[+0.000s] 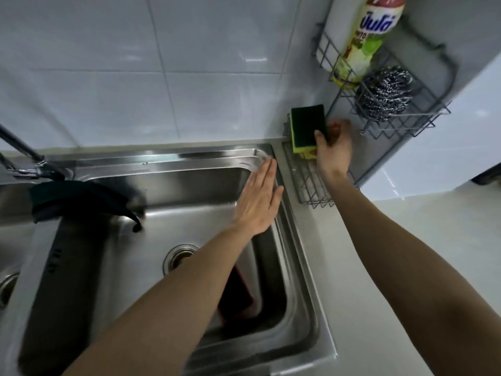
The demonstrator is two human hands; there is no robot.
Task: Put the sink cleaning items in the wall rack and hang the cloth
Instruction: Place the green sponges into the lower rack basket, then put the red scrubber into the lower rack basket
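Note:
My right hand [334, 147] grips a yellow sponge with a green scouring face [306, 126], held upright just above a small wire tray [309, 185] on the counter and to the left of the grey wall rack [401, 123]. In the rack stand a dish soap bottle [363, 44] and a steel wool ball [383, 93]. My left hand [260, 199] hovers flat and open over the sink's right rim. A dark cloth [78, 196] is draped over the divider between the two basins.
The steel sink [189, 158] has a drain [180, 257] and a dark red object [235, 297] at its bottom, partly hidden by my left arm. A tap [29, 156] stands at the back left. White counter runs to the right of the sink.

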